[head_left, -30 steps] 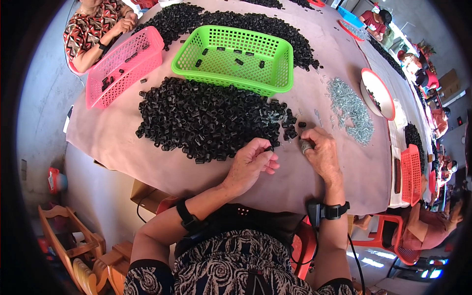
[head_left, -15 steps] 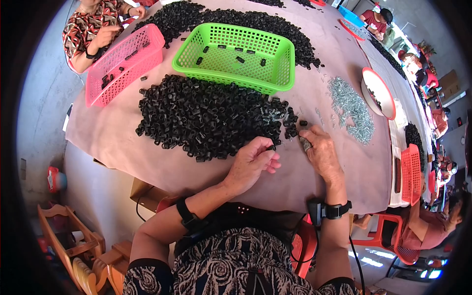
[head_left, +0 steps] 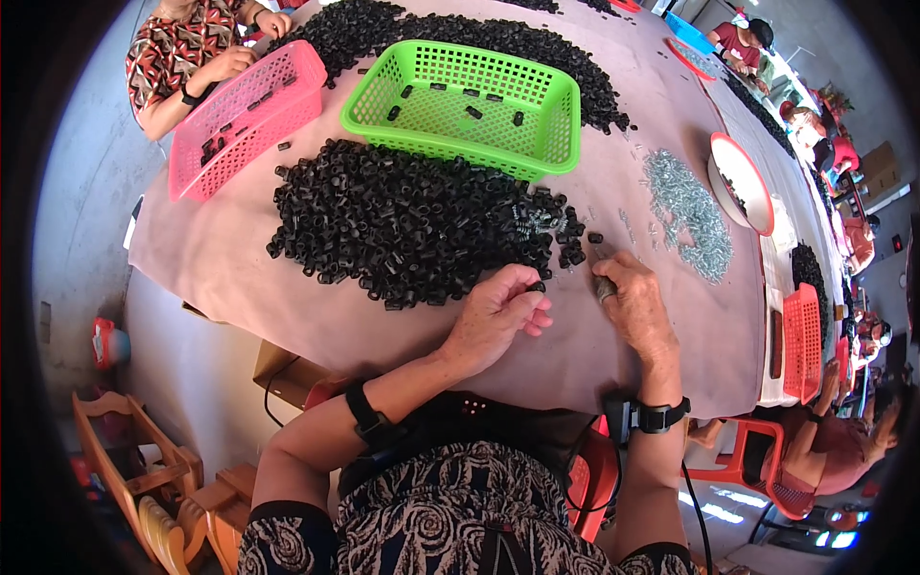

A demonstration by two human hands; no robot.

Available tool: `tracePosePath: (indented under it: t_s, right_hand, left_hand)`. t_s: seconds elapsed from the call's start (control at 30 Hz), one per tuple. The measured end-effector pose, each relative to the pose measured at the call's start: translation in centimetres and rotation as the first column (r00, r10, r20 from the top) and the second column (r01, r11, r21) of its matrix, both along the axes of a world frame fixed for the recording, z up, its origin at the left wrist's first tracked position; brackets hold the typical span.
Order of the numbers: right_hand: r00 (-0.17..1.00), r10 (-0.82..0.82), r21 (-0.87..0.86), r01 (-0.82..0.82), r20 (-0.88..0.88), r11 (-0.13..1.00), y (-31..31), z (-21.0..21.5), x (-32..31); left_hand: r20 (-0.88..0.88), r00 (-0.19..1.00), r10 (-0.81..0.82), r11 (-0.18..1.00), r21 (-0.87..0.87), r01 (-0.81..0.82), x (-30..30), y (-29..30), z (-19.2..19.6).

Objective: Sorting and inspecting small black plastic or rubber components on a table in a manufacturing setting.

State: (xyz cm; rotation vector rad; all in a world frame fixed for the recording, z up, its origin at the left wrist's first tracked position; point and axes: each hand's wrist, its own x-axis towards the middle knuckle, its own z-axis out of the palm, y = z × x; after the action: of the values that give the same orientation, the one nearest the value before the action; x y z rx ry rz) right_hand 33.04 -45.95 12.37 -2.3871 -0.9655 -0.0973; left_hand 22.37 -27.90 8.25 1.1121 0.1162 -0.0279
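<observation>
Above the table's near part, my left hand [head_left: 494, 321] is closed, thumb and fingers pinching a small black plastic part [head_left: 538, 287]. To its right, my right hand [head_left: 640, 305] curls round a short grey tool [head_left: 605, 288], whose kind is mostly hidden by the fingers. A single black piece [head_left: 596, 238] lies just beyond that hand. In front of both hands spreads a heap of black plastic parts [head_left: 383, 225], with some silver screws [head_left: 537, 218] on its right side. More screws [head_left: 688, 211] form a loose pile farther right.
Behind the heap stands a green basket [head_left: 460, 158] with several black parts inside. A pink basket [head_left: 244, 120] is at the left, near another person's hands [head_left: 230, 62]. A white red-rimmed bowl [head_left: 743, 192] sits at the right. More black parts [head_left: 517, 43] lie at the back.
My right hand has turned slightly, and the grey tool shows at a different angle in it. My left hand keeps its pinch. Across the table, the other person's hands have shifted.
</observation>
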Motion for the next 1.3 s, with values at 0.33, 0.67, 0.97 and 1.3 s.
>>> tracePosePath:
  t_s: [0.33,0.67,0.97,1.3]
  right_hand:
    - [0.999,-0.045,-0.057,0.046,0.008,0.997,0.1,-0.1,-0.2]
    - [0.877,0.145,0.509,0.125,-0.458,0.851,2.7,0.1,-2.8]
    - [0.86,0.241,0.559,0.06,-0.449,0.827,4.0,-1.0,-3.8]
    - [0.906,0.186,0.457,0.009,-0.38,0.89,3.2,-1.0,-3.8]
  left_hand:
    - [-0.008,1.0,-0.026,0.999,0.025,0.026,-0.1,0.0,0.1]
    - [0.003,1.0,-0.014,0.999,0.032,0.014,-0.1,-0.1,-0.1]
    - [0.053,0.998,0.019,0.999,0.048,-0.022,0.0,-0.2,-0.4]
    - [0.05,0.999,0.009,0.991,0.131,-0.016,-0.3,-0.6,-0.4]
